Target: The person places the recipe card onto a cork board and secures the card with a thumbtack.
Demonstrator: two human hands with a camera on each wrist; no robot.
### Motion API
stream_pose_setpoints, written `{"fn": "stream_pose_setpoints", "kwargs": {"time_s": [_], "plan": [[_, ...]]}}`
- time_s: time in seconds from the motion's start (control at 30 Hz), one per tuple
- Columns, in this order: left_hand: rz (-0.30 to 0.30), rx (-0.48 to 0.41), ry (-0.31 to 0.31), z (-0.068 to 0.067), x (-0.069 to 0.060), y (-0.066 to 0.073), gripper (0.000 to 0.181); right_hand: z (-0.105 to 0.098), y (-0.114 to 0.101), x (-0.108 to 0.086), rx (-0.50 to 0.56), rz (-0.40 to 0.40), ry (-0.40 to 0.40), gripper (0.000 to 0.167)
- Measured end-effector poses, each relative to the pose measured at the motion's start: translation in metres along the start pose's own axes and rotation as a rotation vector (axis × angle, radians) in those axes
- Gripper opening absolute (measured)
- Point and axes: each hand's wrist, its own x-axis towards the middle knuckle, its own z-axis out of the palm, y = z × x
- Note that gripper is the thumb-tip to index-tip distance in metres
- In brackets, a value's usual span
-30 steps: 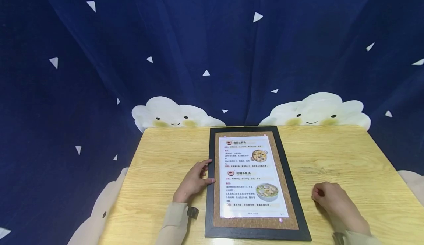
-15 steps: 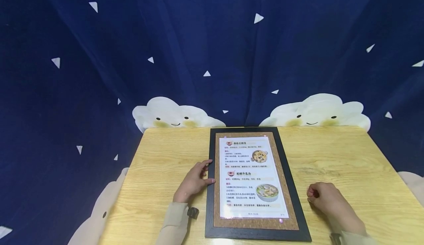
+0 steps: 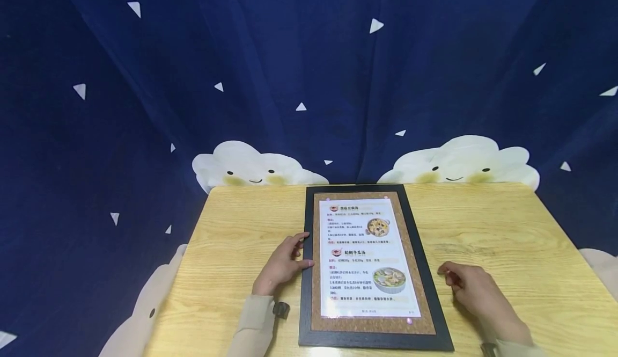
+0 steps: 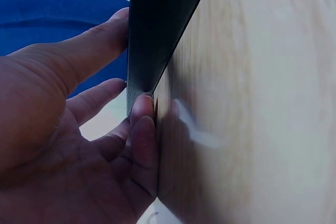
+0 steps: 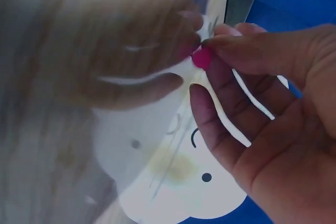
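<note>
A black-framed cork board (image 3: 372, 326) lies on the table with a sheet of printed soup recipes (image 3: 357, 287) on it. Pink pushpins show at both top corners of the sheet and at its lower right, where one pushpin (image 3: 409, 320) sits. My left hand (image 3: 284, 263) rests on the board's left side, its thumb and index fingertip on the black frame (image 4: 157, 19) and other fingers along the edge. Right of the board, low over the table, my right hand (image 3: 483, 295) pinches a small pink pushpin (image 5: 201, 57) between thumb and fingers; the head view hides this pin.
The light wooden table (image 3: 232, 223) extends on both sides of the board. Behind it hangs a dark blue curtain (image 3: 309, 67) with white triangles and smiling clouds. A dark band (image 3: 281, 310) is on the left wrist.
My right hand has moved left along the table, closer to the board's right edge. The left hand and the board have stayed in place.
</note>
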Motion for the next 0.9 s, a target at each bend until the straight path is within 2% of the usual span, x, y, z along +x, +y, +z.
{"fn": "stream_pose_setpoints", "kwargs": {"time_s": [0.1,0.27,0.47,0.63,0.77,0.9], "plan": [[0.001,0.004,0.001,0.0,0.0,0.0,0.074,0.0,-0.001,0.0,0.018,-0.009,0.022,0.039],[0.001,0.001,0.004,0.001,0.0,-0.001,0.074,-0.001,0.004,-0.001,-0.02,-0.011,0.071,0.032],[-0.01,-0.002,-0.001,0.0,0.0,-0.001,0.074,-0.004,0.01,0.003,-0.004,0.079,-0.035,0.011],[0.0,0.002,0.0,-0.001,0.002,-0.001,0.074,-0.005,0.008,0.004,0.017,0.092,-0.071,0.014],[-0.002,-0.002,-0.004,0.0,0.002,-0.002,0.074,-0.01,0.009,0.001,0.02,0.112,-0.098,0.008],[-0.009,-0.011,-0.006,0.001,0.001,-0.002,0.074,-0.014,0.013,-0.004,0.011,0.138,-0.141,0.014]]}}
